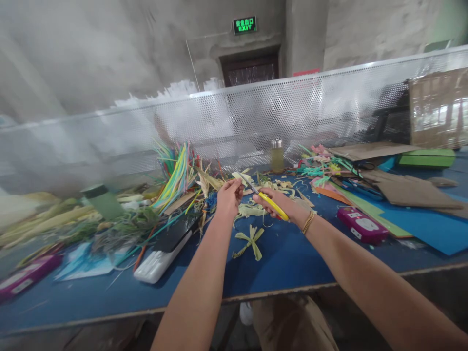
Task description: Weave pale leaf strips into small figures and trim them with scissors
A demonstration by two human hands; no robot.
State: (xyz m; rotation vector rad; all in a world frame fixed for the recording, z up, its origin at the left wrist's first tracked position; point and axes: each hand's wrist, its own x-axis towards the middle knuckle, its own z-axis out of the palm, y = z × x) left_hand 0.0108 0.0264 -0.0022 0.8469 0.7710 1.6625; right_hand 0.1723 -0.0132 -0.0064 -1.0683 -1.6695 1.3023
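My left hand point(228, 195) pinches a pale yellow-green strip of leaf point(239, 178) and holds it up over the blue table point(288, 263). My right hand point(280, 204) grips yellow-handled scissors point(268, 202), whose blades point up and left and meet the strip. A gold bracelet point(308, 222) sits on my right wrist. Below the hands lies a small knot of pale strips point(250, 241). More cut strips point(252, 209) lie under the hands.
A heap of coloured strips and dry leaves point(175, 180) covers the left. A white case point(161, 261) and pink boxes point(361, 225) point(25, 275) lie near. Cardboard and coloured sheets point(409, 192) fill the right. A jar point(277, 156) stands by the perforated metal screen point(256, 117).
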